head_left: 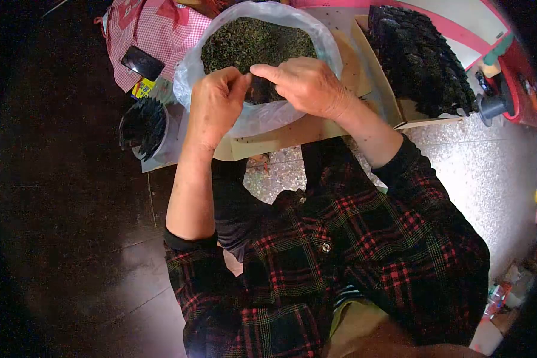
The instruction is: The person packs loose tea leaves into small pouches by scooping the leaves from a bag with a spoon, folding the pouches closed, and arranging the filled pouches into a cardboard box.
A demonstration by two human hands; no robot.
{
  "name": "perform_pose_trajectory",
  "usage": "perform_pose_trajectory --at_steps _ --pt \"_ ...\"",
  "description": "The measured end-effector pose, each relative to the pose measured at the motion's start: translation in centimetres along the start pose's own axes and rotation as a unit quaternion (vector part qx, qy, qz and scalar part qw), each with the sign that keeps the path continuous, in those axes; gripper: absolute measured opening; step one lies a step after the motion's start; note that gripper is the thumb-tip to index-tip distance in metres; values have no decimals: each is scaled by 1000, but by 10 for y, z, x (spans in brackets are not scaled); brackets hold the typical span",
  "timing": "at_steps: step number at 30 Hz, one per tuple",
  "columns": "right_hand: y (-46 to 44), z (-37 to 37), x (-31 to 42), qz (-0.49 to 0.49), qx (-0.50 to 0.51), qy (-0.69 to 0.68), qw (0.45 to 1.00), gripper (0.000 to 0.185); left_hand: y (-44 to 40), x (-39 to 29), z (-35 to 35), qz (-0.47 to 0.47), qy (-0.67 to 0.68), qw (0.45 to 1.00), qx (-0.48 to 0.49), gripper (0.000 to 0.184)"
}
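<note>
1. Here, 2 bare hands are being held up close together, fingertips meeting or nearly so, above green-brown leafy flakes (247, 45).
2. The left hand (213, 104) is being kept curled, thumb pressed near the bent index finger; whether anything tiny is being pinched cannot be told.
3. And the right hand (307, 85): its index finger is being pointed across at the left fingertips, the others bent; its grip, too, cannot be made out.
4. The flakes are being contained in a pale plastic bag (265, 124), mouth spread wide, cardboard (280, 144) being covered beneath it.
5. At right, a black layered bundle (420, 59) is being held in a cardboard box (383, 80).
6. At left, a dark phone (143, 63) is being supported by a red-and-white checked bag (161, 30).
</note>
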State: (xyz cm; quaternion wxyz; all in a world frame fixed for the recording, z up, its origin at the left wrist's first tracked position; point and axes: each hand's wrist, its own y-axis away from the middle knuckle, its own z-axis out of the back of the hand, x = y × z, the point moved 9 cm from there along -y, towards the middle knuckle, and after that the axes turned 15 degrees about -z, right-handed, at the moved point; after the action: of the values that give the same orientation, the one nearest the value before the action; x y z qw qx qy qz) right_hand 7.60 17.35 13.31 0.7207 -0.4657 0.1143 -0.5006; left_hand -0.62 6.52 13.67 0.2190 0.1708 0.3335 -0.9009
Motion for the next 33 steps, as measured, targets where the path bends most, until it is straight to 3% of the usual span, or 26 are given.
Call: perform_pose_trajectory --at_steps 22,33 --pt "2 1 -4 12 -4 21 1000 47 2 21 -14 37 142 989 -3 24" --pt "3 2 0 32 -6 28 999 38 -2 18 -10 38 69 997 14 15"
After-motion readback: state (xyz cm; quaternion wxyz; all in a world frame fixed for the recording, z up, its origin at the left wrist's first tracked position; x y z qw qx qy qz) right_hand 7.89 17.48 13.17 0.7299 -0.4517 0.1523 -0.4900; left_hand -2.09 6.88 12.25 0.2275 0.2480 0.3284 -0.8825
